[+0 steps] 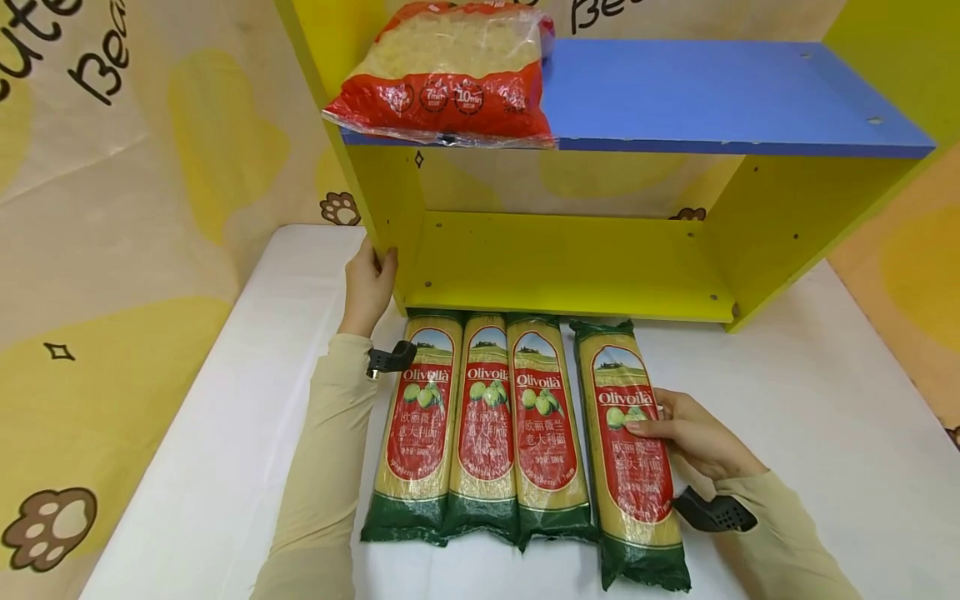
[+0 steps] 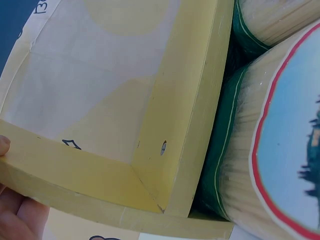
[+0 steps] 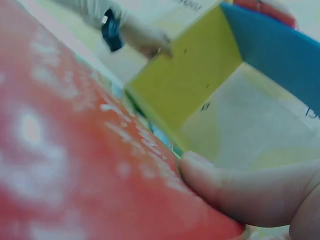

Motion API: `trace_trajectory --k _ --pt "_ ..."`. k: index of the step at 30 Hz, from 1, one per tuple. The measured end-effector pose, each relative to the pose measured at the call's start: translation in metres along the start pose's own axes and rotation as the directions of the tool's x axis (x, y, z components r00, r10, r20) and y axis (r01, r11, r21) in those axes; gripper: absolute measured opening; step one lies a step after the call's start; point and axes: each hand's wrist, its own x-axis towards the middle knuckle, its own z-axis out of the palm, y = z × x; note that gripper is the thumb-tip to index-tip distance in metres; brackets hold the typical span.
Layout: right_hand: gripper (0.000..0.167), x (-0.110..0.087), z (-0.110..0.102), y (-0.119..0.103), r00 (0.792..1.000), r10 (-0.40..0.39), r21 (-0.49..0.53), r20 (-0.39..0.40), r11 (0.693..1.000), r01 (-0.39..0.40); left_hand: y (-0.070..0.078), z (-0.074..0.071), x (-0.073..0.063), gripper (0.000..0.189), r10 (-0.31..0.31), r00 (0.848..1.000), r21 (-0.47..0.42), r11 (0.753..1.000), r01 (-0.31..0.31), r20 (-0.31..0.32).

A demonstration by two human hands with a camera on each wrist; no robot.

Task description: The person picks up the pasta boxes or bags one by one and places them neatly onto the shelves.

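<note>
red bag [image 1: 457, 71]: lying, see-through panel, pale pasta inside, "7min" and "10min" print | table [image 1: 273, 333]: white, backdrop behind and to both sides | backdrop [image 1: 127, 208]: cream, yellow blotches, brown paw prints [image 1: 51, 529], small diamonds [image 1: 59, 352], black lettering [image 1: 101, 71] partly out of frame | right stretch: more orange

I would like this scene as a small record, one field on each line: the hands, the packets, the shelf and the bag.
left hand: left hand grips the left side of the yellow shelf
right hand: right hand holds the rightmost spaghetti packet, thumb on its front
other packets: three more packets side by side, before the shelf on the white table
bag: red bag on the left of the blue board
</note>
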Motion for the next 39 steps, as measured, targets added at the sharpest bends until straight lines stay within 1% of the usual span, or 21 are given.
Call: trace_trajectory --k 5,10,12,17,21,25,33,39 --pt "0.056 -0.011 0.004 -0.013 0.997 -0.075 0.022 0.037 0.997 0.074 0.002 -0.001 0.001 0.025 0.004 1.0 0.0 1.0 -0.004 0.002" --pt "0.055 -0.022 0.011 -0.031 0.992 -0.112 0.03 0.049 0.993 0.111 0.002 -0.001 0.0 0.026 -0.009 1.0 0.007 1.0 0.009 0.007" --pt "0.05 -0.025 0.012 -0.038 0.99 -0.129 0.036 0.054 0.991 0.127 0.001 -0.001 -0.001 0.026 -0.018 1.0 0.009 1.0 0.018 0.011" --pt "0.034 -0.033 0.013 -0.058 0.983 -0.178 0.064 0.048 0.983 0.175 0.001 -0.001 -0.001 0.026 -0.029 0.999 0.009 1.0 0.029 0.016" --pt "0.028 -0.039 0.011 -0.073 0.978 -0.208 0.07 0.021 0.976 0.206 0.002 -0.002 -0.001 0.027 -0.028 1.0 0.003 1.0 0.028 0.014" --pt "0.029 -0.047 0.008 -0.086 0.971 -0.238 0.07 0.002 0.969 0.237 0.003 -0.002 -0.001 0.025 -0.018 1.0 0.002 1.0 0.018 0.01" --pt "0.036 -0.059 0.003 -0.118 0.963 -0.269 0.089 0.016 0.96 0.266 0.003 -0.003 -0.002 0.024 -0.006 1.0 0.007 1.0 0.006 0.004" --pt "0.037 -0.058 -0.001 -0.145 0.939 -0.341 0.076 -0.032 0.936 0.343 0.003 -0.003 -0.002 0.024 -0.006 1.0 -0.004 1.0 0.006 0.013"
